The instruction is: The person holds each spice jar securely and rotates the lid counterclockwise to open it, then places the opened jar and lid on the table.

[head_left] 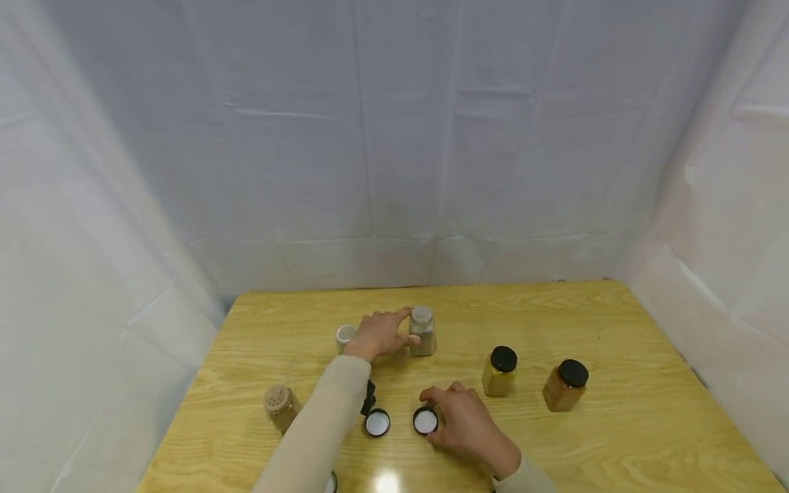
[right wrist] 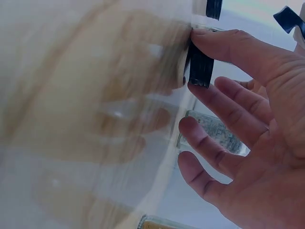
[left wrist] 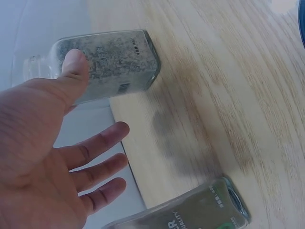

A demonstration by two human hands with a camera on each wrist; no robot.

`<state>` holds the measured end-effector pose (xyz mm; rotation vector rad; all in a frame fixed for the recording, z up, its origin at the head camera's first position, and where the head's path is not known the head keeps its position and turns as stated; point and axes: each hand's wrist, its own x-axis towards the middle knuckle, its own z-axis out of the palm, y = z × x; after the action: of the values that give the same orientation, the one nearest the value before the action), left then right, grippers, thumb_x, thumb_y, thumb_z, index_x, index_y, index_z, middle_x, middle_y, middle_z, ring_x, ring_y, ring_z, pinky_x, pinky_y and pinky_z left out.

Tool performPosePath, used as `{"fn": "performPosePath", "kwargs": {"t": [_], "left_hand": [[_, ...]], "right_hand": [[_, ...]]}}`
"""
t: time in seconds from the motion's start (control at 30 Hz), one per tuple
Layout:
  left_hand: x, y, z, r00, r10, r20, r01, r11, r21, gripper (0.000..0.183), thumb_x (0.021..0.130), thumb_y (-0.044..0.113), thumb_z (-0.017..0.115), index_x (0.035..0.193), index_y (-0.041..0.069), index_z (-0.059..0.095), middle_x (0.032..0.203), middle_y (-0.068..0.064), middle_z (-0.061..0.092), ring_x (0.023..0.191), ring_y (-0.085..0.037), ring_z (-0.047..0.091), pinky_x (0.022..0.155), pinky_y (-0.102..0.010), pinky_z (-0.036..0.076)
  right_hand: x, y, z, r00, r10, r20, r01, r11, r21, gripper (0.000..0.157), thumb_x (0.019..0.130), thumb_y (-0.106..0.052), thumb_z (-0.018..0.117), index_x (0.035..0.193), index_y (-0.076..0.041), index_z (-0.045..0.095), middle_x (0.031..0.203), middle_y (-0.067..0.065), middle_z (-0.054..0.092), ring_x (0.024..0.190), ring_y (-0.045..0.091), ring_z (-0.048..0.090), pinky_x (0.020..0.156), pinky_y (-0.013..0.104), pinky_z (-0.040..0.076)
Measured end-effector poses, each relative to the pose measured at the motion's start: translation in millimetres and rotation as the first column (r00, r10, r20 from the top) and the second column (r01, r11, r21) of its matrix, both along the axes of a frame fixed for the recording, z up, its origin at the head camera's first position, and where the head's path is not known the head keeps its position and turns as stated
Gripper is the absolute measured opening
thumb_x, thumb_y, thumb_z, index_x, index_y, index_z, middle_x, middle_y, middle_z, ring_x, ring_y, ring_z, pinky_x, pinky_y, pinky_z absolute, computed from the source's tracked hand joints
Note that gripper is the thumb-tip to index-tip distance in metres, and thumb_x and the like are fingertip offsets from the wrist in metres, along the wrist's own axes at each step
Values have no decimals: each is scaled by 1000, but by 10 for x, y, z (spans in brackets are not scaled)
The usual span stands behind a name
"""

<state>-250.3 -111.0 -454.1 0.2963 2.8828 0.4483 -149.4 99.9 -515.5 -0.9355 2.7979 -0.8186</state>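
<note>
In the head view my left hand (head_left: 381,335) is at an open-topped glass jar of grey, speckled seasoning (head_left: 422,337), which has a shaker insert on top. The left wrist view shows its thumb across the jar's side near the shoulder, the index finger mostly hidden behind, and the other fingers spread off the glass. Lower on the table, my right hand (head_left: 467,423) pinches a black lid (head_left: 425,420) by its rim between thumb and finger, white inside facing up. Its remaining fingers are loosely extended in the right wrist view.
Another black lid (head_left: 377,423) lies inside-up left of the pinched one. A jar of yellow powder (head_left: 498,382) and an orange-brown jar (head_left: 562,392), both black-capped, stand to the right. Left are a brown jar (head_left: 281,405) and a pale-topped jar (head_left: 345,335), partly behind my left hand.
</note>
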Motion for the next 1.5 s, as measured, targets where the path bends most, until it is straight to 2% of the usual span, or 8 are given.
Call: {"fn": "performPosePath", "kwargs": {"t": [0.27,0.43,0.57,0.73,0.9,1.13,1.3,1.5], "left_hand": [[-21,-25,38,998,21,55,-24,999,48,78,99,49,72,165,23,39,158,-14,54,141,-47,53,121,-63,35],[34,5,186,999,42,19,-44,991,128,100,90,50,82,168,21,29,160,-19,51,144,-45,51,120,-65,35],[113,114,408,990,67,-123,-39,974,222,87,90,47,83,161,15,45,152,-17,59,137,-40,58,113,-61,45],[200,379,549,979,-25,-204,86,951,298,53,96,41,79,139,15,66,127,-11,72,112,-28,70,93,-47,58],[299,675,352,980,-180,-88,199,928,314,70,92,49,81,152,21,56,139,-8,68,119,-25,68,95,-42,58],[386,995,-51,974,-223,-32,222,923,313,87,88,53,84,160,23,46,146,-11,61,127,-27,63,98,-42,57],[421,1122,-196,977,-204,-55,211,925,317,77,88,53,84,152,22,56,139,-9,65,123,-26,65,97,-40,57],[426,1193,-327,967,-216,-133,249,910,331,62,94,39,82,147,16,61,128,-7,70,114,-22,69,95,-38,57]], "right_hand": [[4,14,53,999,24,48,-26,999,24,59,72,-17,93,127,-14,73,113,-4,78,89,13,54,77,38,43],[15,123,291,999,35,41,-35,999,-2,55,81,-24,91,131,-10,71,124,3,76,99,21,63,82,43,53],[-48,283,588,992,-20,-127,2,990,-141,37,90,-23,86,122,-9,74,121,7,76,103,26,69,86,43,58],[-232,512,819,896,-194,-398,111,968,-223,24,91,-17,84,111,-8,77,113,11,76,103,30,68,87,52,57],[-337,744,812,836,-300,-460,264,954,-143,30,92,-22,84,113,-1,76,111,19,73,104,41,66,86,60,55],[-276,901,693,856,-395,-333,425,905,19,51,96,-41,78,123,3,73,111,23,68,94,41,65,80,60,55],[-250,920,613,882,-409,-235,438,895,83,58,97,-46,76,127,3,70,116,27,71,87,41,71,73,56,59],[-240,877,532,871,-418,-258,447,892,64,62,95,-48,78,127,4,69,117,29,73,83,39,73,63,48,60]]}}
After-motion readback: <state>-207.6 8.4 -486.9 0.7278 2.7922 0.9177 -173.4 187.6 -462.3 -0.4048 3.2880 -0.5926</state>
